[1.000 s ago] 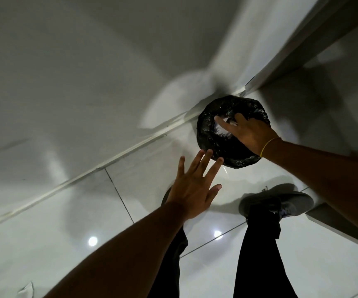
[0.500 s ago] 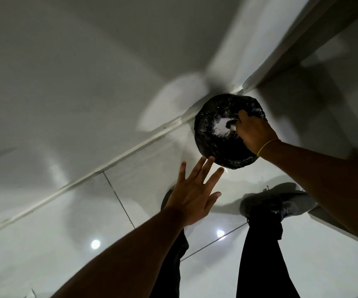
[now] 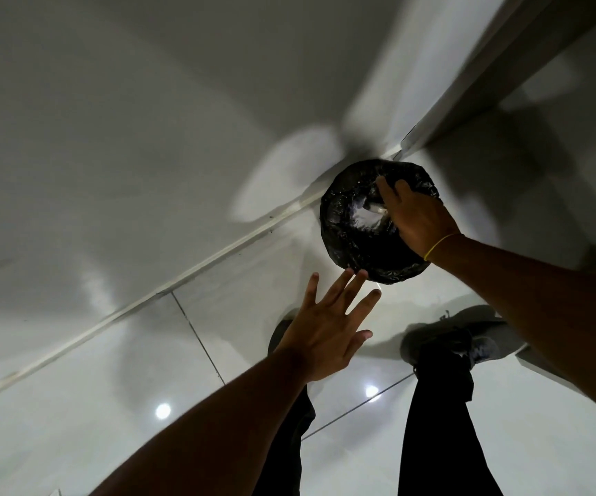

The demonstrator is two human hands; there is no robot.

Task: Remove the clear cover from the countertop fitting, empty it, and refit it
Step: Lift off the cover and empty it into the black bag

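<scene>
While the person stood over the glossy tiled floor, dark trouser legs and a grey shoe filled the lower middle of the frame. Just above them the left hand hung flat, fingers spread wide and holding nothing, its fingertips close beside the lower rim of a bin lined with a black bag but, as far as I could tell, not on it.

Further off, right of centre, the right hand — a thin yellow band at the wrist — reached down over the bin's mouth, fingers half curled. Something pale and shiny glinted below them; it was probably the clear cover or what had come out of it, though whether the hand gripped it I could not tell.

I judged such a cover to be light, stiff and rather slick, best taken by its rim with fingers on opposite sides; thin clear plastic could crack if squeezed. The loose, crinkly liner would give under any push.

Beyond the bin a pale skirting strip ran diagonally to the wall, and a door frame rose at the upper right. Nothing blocked the bin — only the dim light hindered.
</scene>
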